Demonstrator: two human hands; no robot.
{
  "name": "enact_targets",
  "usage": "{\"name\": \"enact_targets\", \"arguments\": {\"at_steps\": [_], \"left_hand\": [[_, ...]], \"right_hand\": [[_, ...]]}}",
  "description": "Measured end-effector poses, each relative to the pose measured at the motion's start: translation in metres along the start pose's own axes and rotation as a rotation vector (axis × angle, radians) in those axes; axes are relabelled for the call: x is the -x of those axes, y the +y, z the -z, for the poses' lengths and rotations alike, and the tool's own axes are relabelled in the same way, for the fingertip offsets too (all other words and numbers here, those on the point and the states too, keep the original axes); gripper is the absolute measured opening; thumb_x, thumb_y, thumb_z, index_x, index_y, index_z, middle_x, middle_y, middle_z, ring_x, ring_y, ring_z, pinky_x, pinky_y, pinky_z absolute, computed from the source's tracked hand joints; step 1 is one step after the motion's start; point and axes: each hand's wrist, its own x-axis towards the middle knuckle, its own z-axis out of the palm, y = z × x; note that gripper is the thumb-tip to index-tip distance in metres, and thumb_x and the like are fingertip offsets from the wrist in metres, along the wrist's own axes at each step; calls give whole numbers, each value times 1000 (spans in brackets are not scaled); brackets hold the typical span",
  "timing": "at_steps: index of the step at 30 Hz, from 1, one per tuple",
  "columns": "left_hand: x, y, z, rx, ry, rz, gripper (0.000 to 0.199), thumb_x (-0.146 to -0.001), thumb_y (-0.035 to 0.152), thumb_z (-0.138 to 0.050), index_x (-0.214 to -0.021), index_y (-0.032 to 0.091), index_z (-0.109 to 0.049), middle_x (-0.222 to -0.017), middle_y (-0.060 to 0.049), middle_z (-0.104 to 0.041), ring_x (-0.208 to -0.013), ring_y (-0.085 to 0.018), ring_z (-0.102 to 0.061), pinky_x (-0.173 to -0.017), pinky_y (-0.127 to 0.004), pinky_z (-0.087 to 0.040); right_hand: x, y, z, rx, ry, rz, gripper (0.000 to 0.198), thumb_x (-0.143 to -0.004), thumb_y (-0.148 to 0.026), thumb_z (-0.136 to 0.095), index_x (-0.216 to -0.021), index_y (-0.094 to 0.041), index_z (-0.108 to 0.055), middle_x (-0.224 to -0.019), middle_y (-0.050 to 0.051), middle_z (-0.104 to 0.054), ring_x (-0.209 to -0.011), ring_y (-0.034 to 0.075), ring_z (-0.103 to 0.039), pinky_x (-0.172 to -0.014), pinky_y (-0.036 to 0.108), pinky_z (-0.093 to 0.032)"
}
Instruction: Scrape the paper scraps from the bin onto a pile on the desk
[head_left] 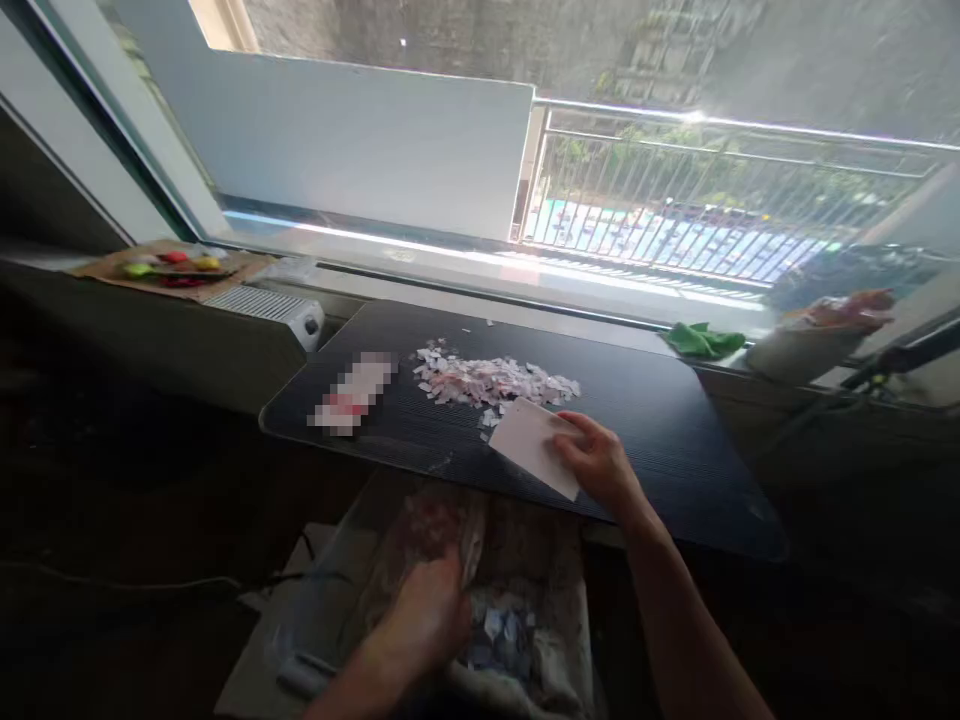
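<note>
My right hand point(596, 455) is closed on a flat white card point(536, 445), thumb on top. The card is tilted over the dark table near its front edge. Just behind it lies a heap of small white and pinkish flakes point(487, 380), a few touching or close to the card's far edge. Below the table edge, my left hand point(431, 605) is closed on the edge of a crumpled plastic bag point(472, 535), which is dim and slightly blurred. Beside that hand, more pale flakes point(506, 635) lie inside a lined container whose outline is partly hidden.
The dark tabletop point(660, 460) carries a blurred-out strip point(352, 395) at its left. A white power strip or heater-like box point(270, 308) and a cardboard tray of colourful items point(176, 268) stand on the sill. A green cloth point(703, 340) lies at the right. A cable point(150, 582) runs low left.
</note>
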Motion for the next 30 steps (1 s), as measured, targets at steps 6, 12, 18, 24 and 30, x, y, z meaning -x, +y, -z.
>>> {"name": "enact_targets", "arguments": {"at_steps": [6,12,18,24,30], "left_hand": [[-3,-4,-5,-2,39,-26,39,-68,17,-40,-107,12,-43,-83,-12,-64,-80,-27,-60,-66,-33,-43],[-1,-4,-5,-2,59,-38,33,-67,16,-40,-99,15,-44,-83,-10,-64,-80,-25,-60,-65,-32,-42],[-1,-2,0,-7,44,-48,31,-69,16,-39,-99,14,-44,-84,-10,-63,-80,-23,-60,-64,-29,-42],[-2,-2,-2,0,34,-22,31,-69,17,-40,-100,14,-44,-83,-10,-63,-79,-25,-61,-64,-31,-42],[0,0,-1,15,56,-41,31,-67,16,-40,-97,15,-45,-83,-10,-63,-79,-26,-60,-65,-33,-43]], "right_hand": [[-2,6,-3,12,96,28,38,-68,-33,-50,-100,-17,-59,-77,3,-63,-62,15,-55,-55,24,-43],[-1,10,-8,-15,23,63,37,-69,-33,-50,-101,-18,-59,-82,3,-63,-65,14,-56,-61,25,-44],[-9,10,-16,-46,93,71,37,-69,-33,-50,-102,-18,-59,-82,3,-63,-65,14,-55,-60,25,-43],[-4,5,-16,-99,-51,70,37,-69,-33,-52,-103,-19,-58,-81,2,-63,-62,13,-55,-59,24,-43],[3,13,-11,-72,36,27,36,-68,-32,-52,-100,-18,-59,-85,3,-63,-67,14,-56,-60,24,-44]]}}
